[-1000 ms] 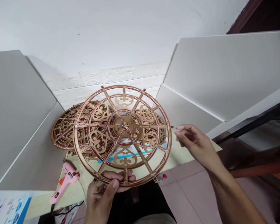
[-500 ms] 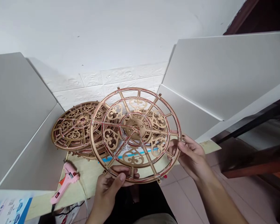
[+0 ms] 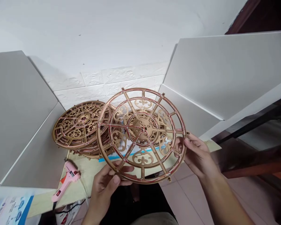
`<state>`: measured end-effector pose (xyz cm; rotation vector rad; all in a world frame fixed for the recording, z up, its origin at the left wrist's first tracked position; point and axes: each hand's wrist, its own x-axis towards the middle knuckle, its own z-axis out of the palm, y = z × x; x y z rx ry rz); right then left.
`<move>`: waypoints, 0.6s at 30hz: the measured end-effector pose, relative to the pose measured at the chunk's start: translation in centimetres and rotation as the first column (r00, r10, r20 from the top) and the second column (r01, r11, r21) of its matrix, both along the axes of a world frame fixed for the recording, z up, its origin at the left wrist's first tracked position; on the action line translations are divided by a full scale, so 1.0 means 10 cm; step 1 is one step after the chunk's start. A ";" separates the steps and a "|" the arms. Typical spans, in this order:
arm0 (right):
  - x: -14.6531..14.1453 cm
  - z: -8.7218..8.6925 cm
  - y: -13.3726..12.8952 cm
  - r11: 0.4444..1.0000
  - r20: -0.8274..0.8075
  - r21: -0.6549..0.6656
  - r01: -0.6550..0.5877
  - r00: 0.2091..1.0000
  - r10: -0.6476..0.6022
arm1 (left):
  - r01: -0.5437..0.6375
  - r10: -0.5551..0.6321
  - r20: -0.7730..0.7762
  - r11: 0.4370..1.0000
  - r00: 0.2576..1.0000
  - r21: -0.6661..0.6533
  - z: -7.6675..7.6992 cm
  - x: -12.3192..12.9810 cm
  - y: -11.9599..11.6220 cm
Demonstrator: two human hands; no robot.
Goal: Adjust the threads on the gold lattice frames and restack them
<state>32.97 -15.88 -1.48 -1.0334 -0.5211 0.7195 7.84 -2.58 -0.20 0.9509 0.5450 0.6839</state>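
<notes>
A large round openwork frame (image 3: 143, 159), gold-brown with scroll ornaments and reddish wires along its ribs, is held up tilted in both hands. My left hand (image 3: 107, 184) pinches its lower left rim, thumb on the near side. On the right rim, my right hand (image 3: 196, 150) grips with thumb in front and fingers partly behind. Smaller round pieces (image 3: 164, 120) show through the openwork, partly hidden. To the left lies a stack of similar round frames (image 3: 77, 125), leaning unevenly on the table.
A pink glue gun (image 3: 69, 178) lies on the pale wooden table (image 3: 89, 170), its cord trailing down. Grey panels (image 3: 25, 125) (image 3: 213, 75) stand at both sides. A blue and white printed sheet (image 3: 12, 209) is at lower left.
The held frame has shifted slightly to the right and turned a little. My right hand has moved slightly right with it; my left hand now grips farther left along the rim.
</notes>
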 end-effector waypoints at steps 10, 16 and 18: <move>0.02 0.01 0.00 1.000 0.005 0.001 0.010 1.000 -0.010 | 0.083 -0.080 -0.066 0.996 0.995 0.044 -0.13 -0.06 0.06; 0.04 -0.02 -0.02 1.000 -0.004 -0.004 0.001 1.000 -0.001 | 0.025 -0.023 -0.063 0.999 0.998 0.024 -0.02 -0.01 0.01; 0.05 -0.03 -0.02 1.000 -0.008 -0.008 -0.010 1.000 0.010 | 0.023 -0.022 -0.050 1.000 0.999 0.019 0.00 0.02 0.01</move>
